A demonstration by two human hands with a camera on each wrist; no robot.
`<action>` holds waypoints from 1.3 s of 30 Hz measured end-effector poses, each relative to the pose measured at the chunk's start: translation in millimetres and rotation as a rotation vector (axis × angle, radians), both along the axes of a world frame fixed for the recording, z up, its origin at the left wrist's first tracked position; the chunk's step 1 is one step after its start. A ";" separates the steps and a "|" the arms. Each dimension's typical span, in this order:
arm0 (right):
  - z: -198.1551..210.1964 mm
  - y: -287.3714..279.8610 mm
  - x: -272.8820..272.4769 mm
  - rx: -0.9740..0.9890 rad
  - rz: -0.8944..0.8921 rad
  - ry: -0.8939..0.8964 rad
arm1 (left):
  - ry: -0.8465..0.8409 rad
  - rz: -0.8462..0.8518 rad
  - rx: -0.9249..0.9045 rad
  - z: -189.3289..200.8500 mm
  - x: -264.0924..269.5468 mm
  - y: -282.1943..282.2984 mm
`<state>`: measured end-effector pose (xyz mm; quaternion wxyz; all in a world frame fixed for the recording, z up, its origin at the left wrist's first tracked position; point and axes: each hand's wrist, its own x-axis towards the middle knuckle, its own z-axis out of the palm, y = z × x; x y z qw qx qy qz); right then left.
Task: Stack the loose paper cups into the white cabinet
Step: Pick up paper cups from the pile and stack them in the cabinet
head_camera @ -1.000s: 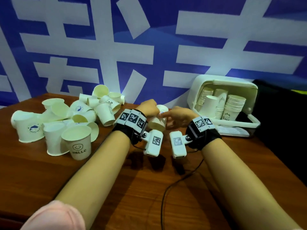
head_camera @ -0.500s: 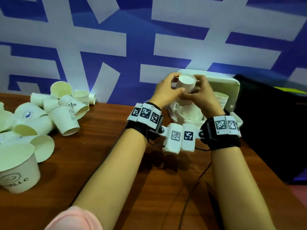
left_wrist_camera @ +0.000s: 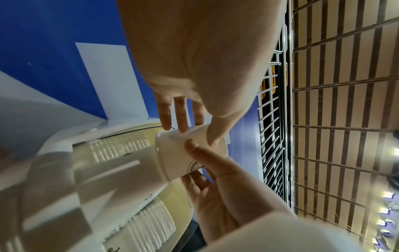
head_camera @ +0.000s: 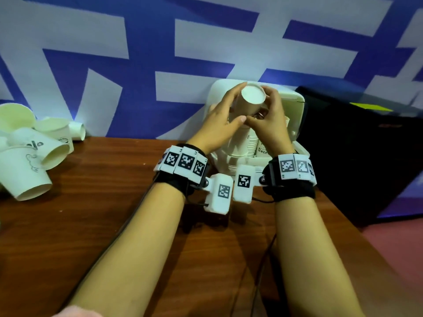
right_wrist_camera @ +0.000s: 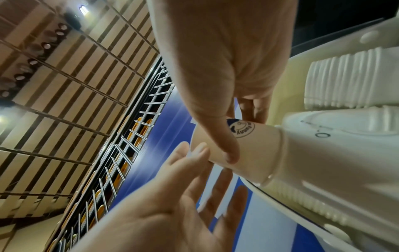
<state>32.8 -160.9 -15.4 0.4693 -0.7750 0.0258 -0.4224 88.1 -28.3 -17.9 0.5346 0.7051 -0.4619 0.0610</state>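
Observation:
An upside-down paper cup (head_camera: 253, 98) is held bottom-up between both hands in front of the open white cabinet (head_camera: 291, 104). My left hand (head_camera: 240, 102) pinches its left side with thumb and fingers. On the right side, my right hand (head_camera: 261, 108) grips it, thumb on the wall. Seen from the right wrist, the cup (right_wrist_camera: 257, 150), printed with a blue logo, has its rim over the top of a cup stack (right_wrist_camera: 323, 162), my right thumb (right_wrist_camera: 228, 151) pressing it. From the left wrist, the cup (left_wrist_camera: 177, 153) caps the stack (left_wrist_camera: 118, 172).
Several loose paper cups (head_camera: 27, 156) lie tumbled at the left of the brown wooden table (head_camera: 91, 202). More ribbed cup stacks (right_wrist_camera: 345, 81) fill the cabinet. A black object (head_camera: 366, 145) stands right of it. A thin cable (head_camera: 258, 282) runs along the table between my forearms.
Both hands carried the cup from mid-table up and to the right, to the cabinet. Over the last half second it stays on top of the stack.

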 end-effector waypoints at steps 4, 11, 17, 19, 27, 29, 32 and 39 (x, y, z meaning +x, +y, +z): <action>-9.4 -2.5 8.9 -0.015 -0.001 0.042 | -0.002 0.027 0.083 -7.1 5.2 2.1; -26.4 -11.7 21.7 -0.008 -0.051 0.164 | 0.110 -0.011 0.201 -19.2 9.4 -1.3; -34.3 -15.9 27.1 0.070 -0.059 0.314 | 0.144 0.021 0.321 -24.9 5.8 -4.1; -38.2 -15.9 27.7 0.057 -0.063 0.373 | 0.158 0.013 0.363 -27.3 5.4 -3.5; -36.0 -12.3 23.6 0.011 -0.088 0.425 | 0.123 -0.004 0.431 -22.1 4.9 1.4; -34.5 -10.6 22.3 0.015 -0.088 0.427 | 0.118 -0.009 0.434 -22.1 5.4 1.1; -30.7 -9.2 19.8 0.037 -0.080 0.426 | 0.150 -0.041 0.415 -22.3 9.4 2.7; -21.0 -0.4 22.6 0.079 -0.175 0.380 | 0.306 -0.090 0.204 -20.2 22.5 16.1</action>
